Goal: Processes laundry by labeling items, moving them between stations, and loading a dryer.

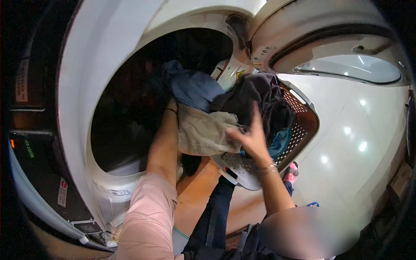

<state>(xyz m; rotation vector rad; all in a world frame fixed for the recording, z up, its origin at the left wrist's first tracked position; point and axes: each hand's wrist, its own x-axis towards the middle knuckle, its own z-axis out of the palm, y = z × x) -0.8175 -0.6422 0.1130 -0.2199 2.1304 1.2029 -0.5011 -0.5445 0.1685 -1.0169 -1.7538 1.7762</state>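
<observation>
My left arm reaches across the round opening of a front-loading laundry machine (pixel 113 130). Only the wrist and part of my left hand (pixel 172 104) show; a blue garment (pixel 195 87) hides the fingers, so their grip cannot be seen. A beige garment (pixel 204 133) hangs beside that forearm, between the opening and a laundry basket (pixel 307 120). Over the basket, my right hand (pixel 253 138) is spread, thumb and forefinger apart, slightly blurred. Its thumb overlaps the beige garment's edge; contact is unclear. Dark clothes (pixel 263 91) and a teal cloth (pixel 281 141) lie in the perforated basket.
The machine's round door (pixel 321 35) stands swung out at upper right, above the basket. A black panel (pixel 39 169) with labels is on the left. Shiny pale floor tiles (pixel 344 136) extend rightward. A pink shoe (pixel 291 172) and blue footwear (pixel 313 204) show beyond the basket.
</observation>
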